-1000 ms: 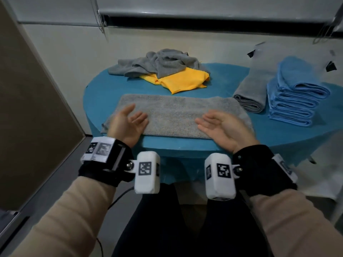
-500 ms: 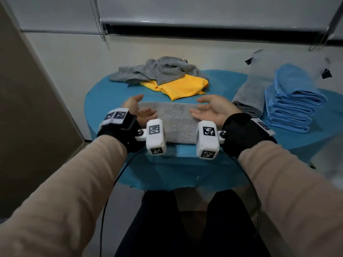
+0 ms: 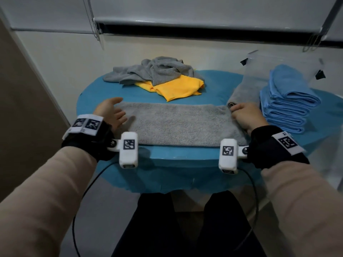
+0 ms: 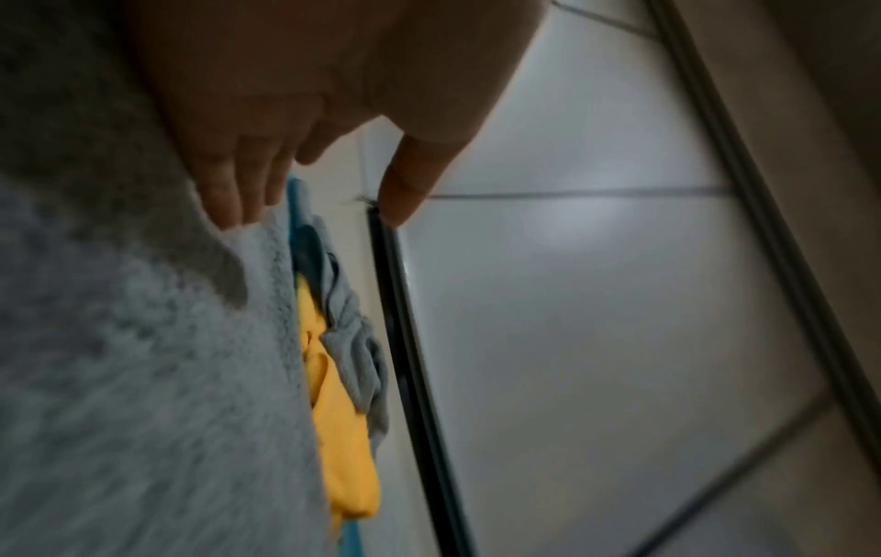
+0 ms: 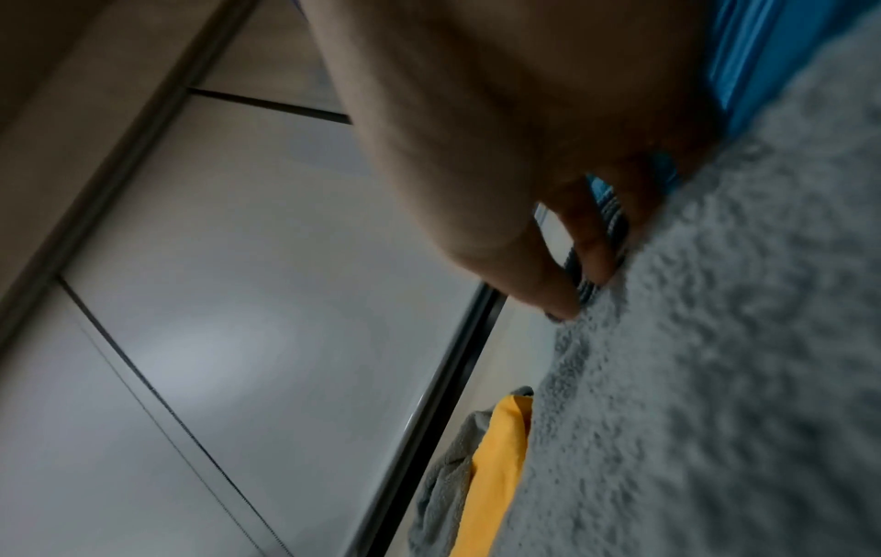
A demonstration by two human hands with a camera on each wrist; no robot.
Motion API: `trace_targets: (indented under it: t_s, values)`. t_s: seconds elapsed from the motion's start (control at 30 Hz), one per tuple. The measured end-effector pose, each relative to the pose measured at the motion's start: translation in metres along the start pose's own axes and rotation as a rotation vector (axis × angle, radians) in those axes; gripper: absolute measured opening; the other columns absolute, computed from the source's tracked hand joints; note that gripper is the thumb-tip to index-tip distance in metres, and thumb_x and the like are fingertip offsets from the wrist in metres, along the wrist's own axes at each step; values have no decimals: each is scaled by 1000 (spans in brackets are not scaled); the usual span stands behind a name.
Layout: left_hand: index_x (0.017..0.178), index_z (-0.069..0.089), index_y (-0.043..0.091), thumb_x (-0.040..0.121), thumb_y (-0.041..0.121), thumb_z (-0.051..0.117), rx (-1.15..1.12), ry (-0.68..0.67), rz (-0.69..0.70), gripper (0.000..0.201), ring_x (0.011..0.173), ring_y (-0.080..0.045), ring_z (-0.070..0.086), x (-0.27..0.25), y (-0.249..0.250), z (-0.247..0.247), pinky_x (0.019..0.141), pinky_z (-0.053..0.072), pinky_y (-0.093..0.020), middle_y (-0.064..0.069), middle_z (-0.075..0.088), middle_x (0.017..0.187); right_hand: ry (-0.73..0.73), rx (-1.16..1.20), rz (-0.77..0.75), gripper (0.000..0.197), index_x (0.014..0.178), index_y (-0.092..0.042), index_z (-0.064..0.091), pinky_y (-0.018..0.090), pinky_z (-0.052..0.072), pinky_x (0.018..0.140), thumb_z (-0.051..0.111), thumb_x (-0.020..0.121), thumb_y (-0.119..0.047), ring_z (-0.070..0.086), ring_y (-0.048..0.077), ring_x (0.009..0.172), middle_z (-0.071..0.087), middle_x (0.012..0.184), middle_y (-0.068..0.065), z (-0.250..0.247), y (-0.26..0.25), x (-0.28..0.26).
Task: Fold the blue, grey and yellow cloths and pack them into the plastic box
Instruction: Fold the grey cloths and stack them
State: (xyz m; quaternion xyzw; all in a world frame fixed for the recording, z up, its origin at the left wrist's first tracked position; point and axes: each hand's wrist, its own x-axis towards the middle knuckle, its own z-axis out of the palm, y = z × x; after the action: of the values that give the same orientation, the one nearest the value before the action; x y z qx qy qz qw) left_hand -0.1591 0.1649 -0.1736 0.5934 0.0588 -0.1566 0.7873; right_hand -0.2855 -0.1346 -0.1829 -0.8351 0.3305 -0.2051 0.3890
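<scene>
A grey towel (image 3: 178, 125), folded into a long strip, lies across the near side of the blue table (image 3: 213, 84). My left hand (image 3: 118, 110) is at its left end, fingers straight and spread; in the left wrist view the fingertips (image 4: 228, 203) touch the towel (image 4: 143, 358). My right hand (image 3: 239, 114) is curled at the right end, thumb and fingers (image 5: 596, 263) pinching the towel's edge (image 5: 715, 358). Behind lie a crumpled grey cloth (image 3: 154, 71) and a yellow cloth (image 3: 178, 88). The clear plastic box (image 3: 278, 60) at right holds a folded grey cloth (image 3: 243, 91) and a stack of blue cloths (image 3: 285, 104).
The table's front edge is just below the towel, with my legs and the floor beneath. A white wall and a window blind rise behind the table. A brown panel stands at the left. Cables hang from both wrist cameras.
Both hands moved apart from the towel's middle to its two ends. The right hand turned over and curled onto the right edge. The left hand stayed open.
</scene>
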Motion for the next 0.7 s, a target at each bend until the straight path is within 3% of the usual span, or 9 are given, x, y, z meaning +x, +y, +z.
trace_targets:
  t_s: [0.03, 0.07, 0.17, 0.27, 0.37, 0.43, 0.53, 0.63, 0.7]
  values:
    - [125, 43, 15, 95, 20, 49, 129, 2, 35, 31, 89, -18, 55, -1, -1, 9, 72, 48, -22, -4, 52, 102, -73, -82, 2, 17, 85, -9, 66, 30, 43, 80, 56, 81, 4, 54, 23, 88, 59, 92, 12, -1, -1, -3]
    - [119, 47, 16, 94, 20, 51, 254, 4, 78, 26, 83, -17, 52, -3, -3, 17, 70, 44, -24, -1, 50, 94, -125, -124, 8, 21, 102, -3, 65, 29, 42, 80, 60, 81, 1, 54, 23, 91, 58, 96, 13, -1, -3, -5]
    - [135, 45, 11, 93, 21, 55, 552, -85, 172, 44, 122, -22, 45, -11, -7, 40, 99, 33, -32, -4, 50, 133, -217, -117, 42, 64, 133, -2, 47, 32, 40, 96, 75, 76, -8, 52, 30, 114, 54, 122, 13, -2, -10, -7]
    - [137, 46, 11, 93, 23, 55, 794, -225, 214, 46, 129, -23, 41, -27, -13, 58, 106, 28, -31, -5, 45, 142, -264, -17, 51, 81, 138, -8, 41, 38, 42, 103, 80, 67, -5, 50, 30, 120, 50, 136, 12, 1, -13, -5]
    - [137, 46, 17, 94, 29, 53, 1030, -343, 213, 45, 125, -20, 45, -35, -19, 66, 102, 27, -25, -2, 48, 139, -230, 212, -21, 93, 149, -21, 24, 37, 40, 104, 70, 73, 7, 39, 28, 130, 34, 148, 12, 3, -16, -9]
    - [136, 48, 22, 94, 33, 52, 1124, -399, 195, 43, 123, -19, 46, -37, -22, 66, 101, 26, -25, -1, 49, 138, -237, 267, -95, 87, 146, -24, 33, 40, 40, 106, 62, 73, 15, 40, 27, 132, 36, 146, 10, 4, -17, -9]
    - [134, 51, 24, 95, 34, 50, 1225, -449, 180, 40, 127, -19, 42, -38, -24, 66, 105, 23, -27, -1, 48, 139, -221, 153, -163, 69, 136, -12, 50, 34, 34, 111, 56, 74, 17, 39, 24, 133, 41, 145, 5, 3, -21, -8]
    - [134, 52, 23, 95, 33, 49, 1292, -466, 179, 40, 130, -20, 39, -41, -23, 67, 109, 21, -30, -1, 47, 140, -105, -104, -292, 71, 145, -3, 34, 23, 14, 114, 54, 78, 11, 21, 19, 144, 24, 156, 7, 3, -30, -8]
    - [133, 52, 21, 96, 33, 49, 1313, -466, 186, 40, 129, -20, 40, -42, -23, 69, 107, 23, -29, -1, 48, 139, -49, -174, -353, 73, 147, -3, 28, 18, 10, 112, 55, 80, 8, 17, 17, 145, 19, 157, 7, 4, -36, -10]
